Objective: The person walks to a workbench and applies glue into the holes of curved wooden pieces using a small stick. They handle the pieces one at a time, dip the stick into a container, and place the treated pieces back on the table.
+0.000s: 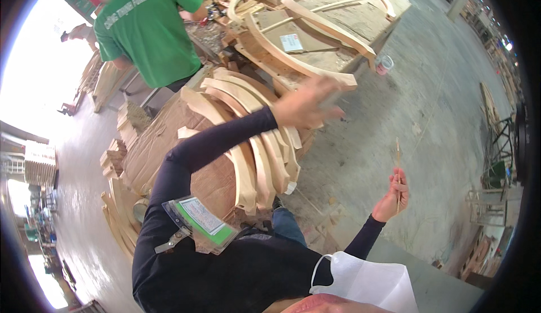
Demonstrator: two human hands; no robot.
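My left hand (310, 103) is blurred by motion, above the far end of a row of curved wooden pieces (269, 163). Its fingers look spread, with nothing visible in them. Close beyond it is the end of a long curved wooden rail (304, 68) on the workbench. Off to the right, my right hand (393, 196) is closed around a thin stick, seemingly a small brush (398, 158), held upright with its narrow tip up. The pale curved pieces lie side by side on a cardboard-covered surface (160, 138) in front of me.
A workbench (389, 10) with more curved wood stands ahead. A co-worker in a green shirt (143, 28) is at the upper left. A small clear tub (385, 64) sits beside the bench. Stacked wood (132, 122) is left of the cardboard; concrete floor (439, 110) lies right.
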